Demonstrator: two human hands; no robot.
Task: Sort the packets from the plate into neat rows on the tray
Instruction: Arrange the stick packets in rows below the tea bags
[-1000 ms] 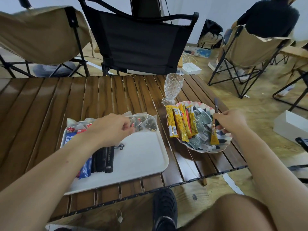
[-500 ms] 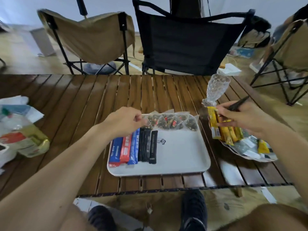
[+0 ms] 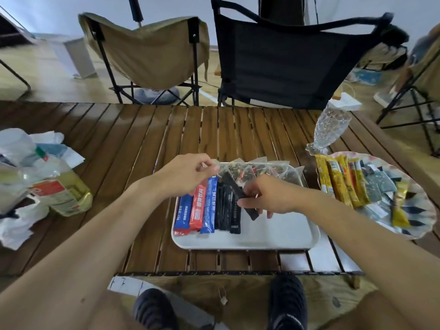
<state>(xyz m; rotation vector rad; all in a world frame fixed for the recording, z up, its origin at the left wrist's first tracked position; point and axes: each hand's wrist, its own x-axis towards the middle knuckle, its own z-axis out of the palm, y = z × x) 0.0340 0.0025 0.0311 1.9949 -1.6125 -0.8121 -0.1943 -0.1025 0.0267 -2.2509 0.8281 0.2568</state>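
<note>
Black stick packet point(image 3: 233, 186) is held in the right hand point(image 3: 269, 198), pinched between thumb and fingers, low over the tray point(image 3: 273, 236). Its long axis is skewed: far end is tipped left across the black row point(image 3: 225, 210), near end is pointed right, towards the bare part of the tray. The row's sticks are laid near-to-far, so a rotation to parallel is judged to be needed before it is set down. The free slot is seen just right of the last black stick, directly under the right hand; that hand is the nearer one.

A clear tea sachet point(image 3: 228, 169) at the tray's far-left corner is pinched by the left hand point(image 3: 188, 173); whether it is being steadied or shifted cannot be told.

Tray contents: blue, red and blue sticks point(image 3: 198, 207) side by side at the left, black row touching them, clear sachets lined along the far edge.

Plate point(image 3: 422, 225), right of the tray: yellow sticks point(image 3: 333, 179), grey-green square sachets point(image 3: 378, 184) and one gold stick point(image 3: 400, 208) are left unsorted. Task is judged roughly half done.
</note>
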